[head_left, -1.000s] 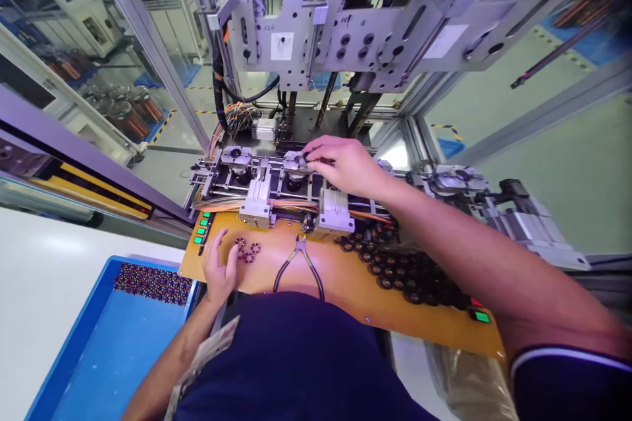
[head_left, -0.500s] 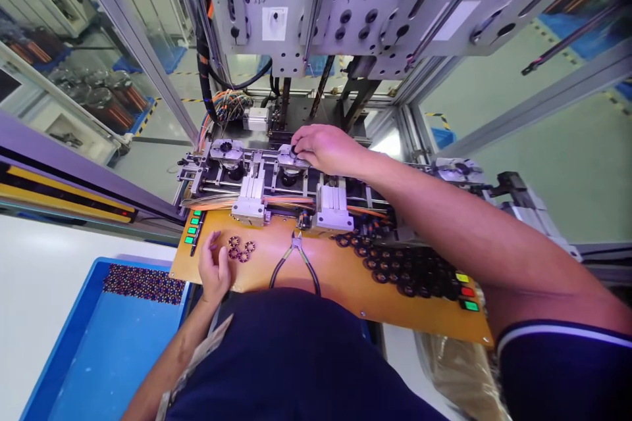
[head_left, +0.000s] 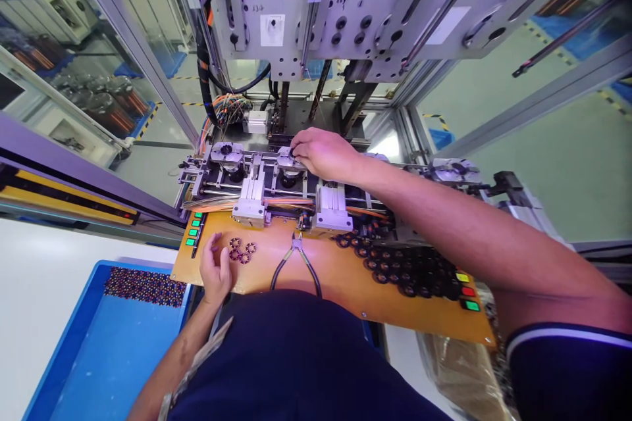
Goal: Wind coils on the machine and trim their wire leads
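Both hands are apart. The right hand (head_left: 323, 152) is stretched to the far side, over the machine. Its fingers are bent down onto the top of a round fixture (head_left: 285, 163) on the rail. Whether they pinch a part there or only press on it cannot be told, since the fingertips hide the spot. A second round fixture (head_left: 226, 152) stands just to the left on the same rail, untouched.

The left hand (head_left: 215, 270) lies at the near left edge of the orange table (head_left: 340, 283), loosely curled and holding nothing. A few small rings (head_left: 240, 250) lie just beyond its fingertips, close but not touched. To their right, a pair of cutters (head_left: 296, 245) rests flat with its handles spread toward the person. Farther right, a heap of dark rings (head_left: 405, 268) covers the table under the right forearm. Green buttons (head_left: 193, 231) sit at the table's left corner, and a blue tray (head_left: 89, 355) lies lower left with a band of tiny parts (head_left: 143, 286) along its far end.
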Tool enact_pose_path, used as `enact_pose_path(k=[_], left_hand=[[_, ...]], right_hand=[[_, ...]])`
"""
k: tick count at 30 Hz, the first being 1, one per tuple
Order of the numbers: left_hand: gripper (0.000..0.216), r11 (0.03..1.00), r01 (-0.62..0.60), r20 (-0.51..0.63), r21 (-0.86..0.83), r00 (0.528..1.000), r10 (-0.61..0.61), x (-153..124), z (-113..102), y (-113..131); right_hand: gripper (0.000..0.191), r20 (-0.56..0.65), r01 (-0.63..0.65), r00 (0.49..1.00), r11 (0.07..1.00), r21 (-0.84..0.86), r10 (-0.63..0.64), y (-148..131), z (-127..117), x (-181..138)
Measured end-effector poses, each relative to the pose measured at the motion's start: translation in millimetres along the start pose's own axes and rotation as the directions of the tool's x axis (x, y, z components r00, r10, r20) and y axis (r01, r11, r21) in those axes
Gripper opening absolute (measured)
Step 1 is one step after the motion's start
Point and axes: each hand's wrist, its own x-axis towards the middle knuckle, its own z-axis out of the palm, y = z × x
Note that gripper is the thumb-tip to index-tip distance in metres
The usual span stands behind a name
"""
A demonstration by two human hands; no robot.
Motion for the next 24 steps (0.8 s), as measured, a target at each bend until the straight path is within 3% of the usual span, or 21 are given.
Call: enact_pose_path(k=[6,9,12,15,19,22,23,24], left_hand=[[0.046,1.000,0.011,-0.016,0.006,1.000,-0.011,0,0,-2],[0.045,1.000,-0.011,-0.018,0.019,1.000,0.011,1,2,-1],[0.042,0.997,-0.060,-0.029,0.039,0.998,0.062,2,1,3],[0.040,0.989,-0.133,-0.052,0.067,0.989,0.137,7,-10,15],[0.039,0.955,-0.278,-0.051,0.106,0.957,0.285,32,-35,54],[0.040,0.901,-0.420,0.066,0.109,0.907,0.415,69,-37,103],[0.043,0.871,-0.481,0.138,0.104,0.874,0.466,83,-31,120],[0.046,0.804,-0.582,0.263,0.119,0.800,0.540,97,-22,137]], right_hand=[[0.055,0.018,0.017,1.000,1.000,-0.011,-0.016,-1,6,-29],[0.056,0.012,0.031,0.999,0.999,0.010,-0.031,-1,10,-28],[0.049,-0.041,0.027,0.999,0.999,0.023,-0.026,-4,9,-20],[0.047,-0.175,-0.021,0.984,0.999,0.036,0.027,-11,2,-20],[0.055,-0.433,-0.137,0.888,0.988,0.070,0.154,-32,-12,-50],[0.051,-0.615,-0.106,0.771,0.986,0.131,0.164,-59,-26,-83],[0.048,-0.669,-0.073,0.727,0.987,0.145,0.152,-69,-31,-94],[0.047,-0.713,-0.040,0.687,0.988,0.149,0.136,-78,-36,-104]])
